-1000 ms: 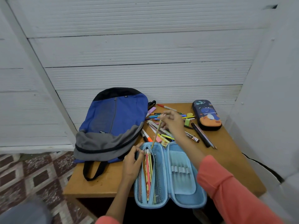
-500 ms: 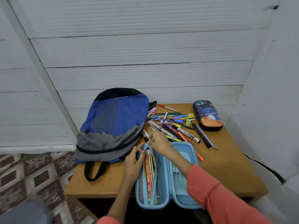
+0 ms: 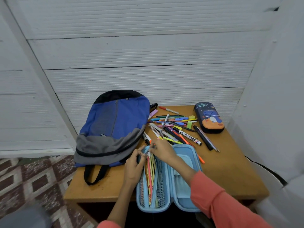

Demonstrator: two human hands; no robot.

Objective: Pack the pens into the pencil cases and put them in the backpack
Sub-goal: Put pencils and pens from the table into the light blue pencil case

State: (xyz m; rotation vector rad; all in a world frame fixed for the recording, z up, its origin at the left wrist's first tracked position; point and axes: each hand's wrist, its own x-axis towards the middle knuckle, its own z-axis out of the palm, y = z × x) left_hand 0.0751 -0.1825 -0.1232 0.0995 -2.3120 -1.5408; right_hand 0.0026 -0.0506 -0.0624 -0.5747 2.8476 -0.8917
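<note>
Right hand [image 3: 162, 149] had come back from pens [image 3: 174, 127] onto pencils [image 3: 150, 175], grip unclear | left hand [image 3: 134, 163] pinched pencil case [image 3: 184, 191] pocket open beside it | step wanted pencils seated fully, pocket kept spread | backpack [image 3: 113, 129] left of hands

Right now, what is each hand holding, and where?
Left hand grips the case at its far end; right hand seems to pinch the pencils by their far ends.

The fabric backpack [image 3: 115, 125] is royal blue with a black top and grey lower band; the open zip pencil case [image 3: 182, 203] is pale blue, holding yellow, pink and orange pencils [image 3: 150, 175]. The hard oval pencil case [image 3: 209, 119] is navy with a blue dinosaur over orange. The floor tiles [image 3: 32, 178] show maroon-and-white squares.
</note>
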